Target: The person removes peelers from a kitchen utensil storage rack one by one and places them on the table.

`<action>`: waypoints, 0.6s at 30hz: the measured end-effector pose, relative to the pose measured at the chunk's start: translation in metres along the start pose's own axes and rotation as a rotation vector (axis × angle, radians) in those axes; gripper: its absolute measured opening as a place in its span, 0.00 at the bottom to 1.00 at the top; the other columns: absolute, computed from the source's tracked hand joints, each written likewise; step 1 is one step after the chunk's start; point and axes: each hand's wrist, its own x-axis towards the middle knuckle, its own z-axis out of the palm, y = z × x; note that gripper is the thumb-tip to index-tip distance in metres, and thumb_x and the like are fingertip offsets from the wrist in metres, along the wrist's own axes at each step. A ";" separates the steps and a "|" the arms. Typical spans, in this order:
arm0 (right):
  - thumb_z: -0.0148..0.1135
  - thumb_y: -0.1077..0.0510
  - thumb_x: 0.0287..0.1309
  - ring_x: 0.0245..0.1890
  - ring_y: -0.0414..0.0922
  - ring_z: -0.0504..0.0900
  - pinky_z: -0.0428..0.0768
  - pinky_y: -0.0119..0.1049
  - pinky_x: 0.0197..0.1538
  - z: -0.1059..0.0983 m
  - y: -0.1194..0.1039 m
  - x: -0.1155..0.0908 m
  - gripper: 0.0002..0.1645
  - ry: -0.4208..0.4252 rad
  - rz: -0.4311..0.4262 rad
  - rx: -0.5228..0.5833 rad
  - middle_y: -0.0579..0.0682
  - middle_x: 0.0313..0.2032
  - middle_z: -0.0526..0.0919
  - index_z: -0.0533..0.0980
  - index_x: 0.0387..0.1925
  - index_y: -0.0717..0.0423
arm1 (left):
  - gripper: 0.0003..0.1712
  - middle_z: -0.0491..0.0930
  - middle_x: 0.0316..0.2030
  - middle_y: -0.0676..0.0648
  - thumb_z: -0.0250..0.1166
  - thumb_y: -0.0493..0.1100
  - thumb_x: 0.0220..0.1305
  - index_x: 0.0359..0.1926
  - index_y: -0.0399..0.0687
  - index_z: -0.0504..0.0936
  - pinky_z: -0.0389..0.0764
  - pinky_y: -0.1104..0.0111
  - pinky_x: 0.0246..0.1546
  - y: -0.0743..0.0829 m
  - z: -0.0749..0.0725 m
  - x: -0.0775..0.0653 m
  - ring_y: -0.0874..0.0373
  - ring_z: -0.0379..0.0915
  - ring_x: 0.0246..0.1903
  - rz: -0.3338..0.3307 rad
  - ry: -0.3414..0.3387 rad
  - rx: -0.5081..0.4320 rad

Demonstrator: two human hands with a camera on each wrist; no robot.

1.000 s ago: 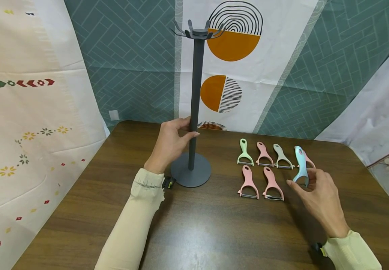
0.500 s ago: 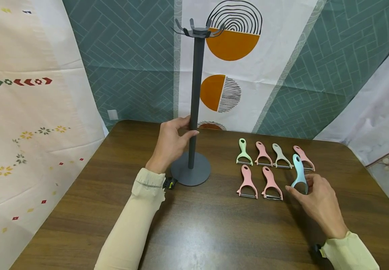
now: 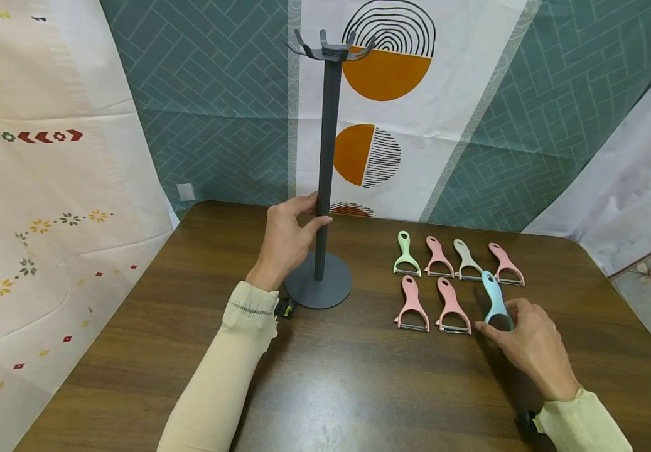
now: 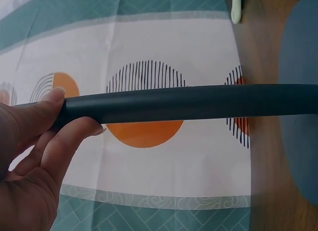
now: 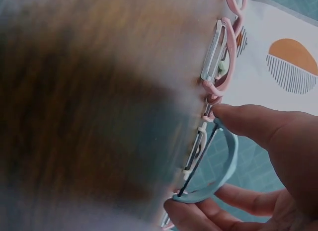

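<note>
A dark grey stand (image 3: 328,138) with a round base and several upturned hooks at its top stands upright on the table. My left hand (image 3: 287,235) grips its pole between thumb and fingers, low on the pole; the left wrist view shows the pole (image 4: 189,104) running from that grip to the base. My right hand (image 3: 531,333) pinches a light blue peeler (image 3: 493,295) by the sides of its blade end, handle pointing away. The right wrist view has thumb and fingertips on both ends of the blue peeler's frame (image 5: 231,161), close over the table.
Several more peelers lie in two rows: green (image 3: 405,254), pink (image 3: 438,257), grey-white (image 3: 465,258) and pink (image 3: 505,263) behind, with two pink ones (image 3: 412,304) (image 3: 451,306) in front. Patterned cloths (image 3: 212,113) hang behind the wooden table (image 3: 150,314) and at both sides.
The right hand has lowered the blue peeler toward the table and slightly left, uncovering the pink peeler behind. The left hand keeps its grip on the stand. The head view has shifted slightly.
</note>
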 end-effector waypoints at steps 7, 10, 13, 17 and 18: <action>0.76 0.38 0.51 0.34 0.56 0.79 0.73 0.46 0.31 0.002 0.002 -0.002 0.41 -0.007 -0.020 -0.009 0.66 0.38 0.82 0.77 0.50 0.70 | 0.24 0.89 0.46 0.41 0.73 0.35 0.61 0.59 0.39 0.84 0.86 0.59 0.51 -0.002 0.005 0.001 0.50 0.86 0.47 0.012 0.042 -0.003; 0.77 0.38 0.51 0.35 0.57 0.80 0.74 0.49 0.31 0.003 0.002 -0.002 0.41 -0.008 -0.023 -0.011 0.66 0.38 0.82 0.77 0.50 0.70 | 0.23 0.89 0.45 0.41 0.73 0.35 0.61 0.58 0.39 0.85 0.86 0.61 0.48 -0.003 0.007 0.001 0.51 0.86 0.45 0.029 0.061 0.000; 0.76 0.38 0.51 0.35 0.56 0.79 0.74 0.49 0.31 0.003 0.003 -0.002 0.42 -0.018 -0.022 -0.014 0.66 0.38 0.82 0.77 0.50 0.70 | 0.22 0.89 0.44 0.42 0.74 0.36 0.61 0.57 0.41 0.86 0.86 0.62 0.47 -0.004 0.009 0.001 0.52 0.87 0.44 0.042 0.076 0.007; 0.76 0.37 0.52 0.34 0.55 0.78 0.73 0.46 0.30 0.002 0.003 -0.001 0.43 -0.040 -0.011 -0.014 0.66 0.38 0.82 0.77 0.51 0.70 | 0.21 0.89 0.43 0.42 0.73 0.37 0.61 0.56 0.42 0.86 0.86 0.62 0.46 -0.006 0.011 0.000 0.52 0.87 0.44 0.055 0.089 0.014; 0.75 0.37 0.52 0.34 0.55 0.78 0.73 0.46 0.30 0.002 0.003 -0.001 0.43 -0.046 -0.008 -0.015 0.66 0.39 0.82 0.77 0.51 0.70 | 0.21 0.89 0.43 0.42 0.73 0.37 0.61 0.56 0.42 0.86 0.86 0.61 0.46 -0.006 0.012 0.000 0.52 0.87 0.44 0.058 0.093 0.013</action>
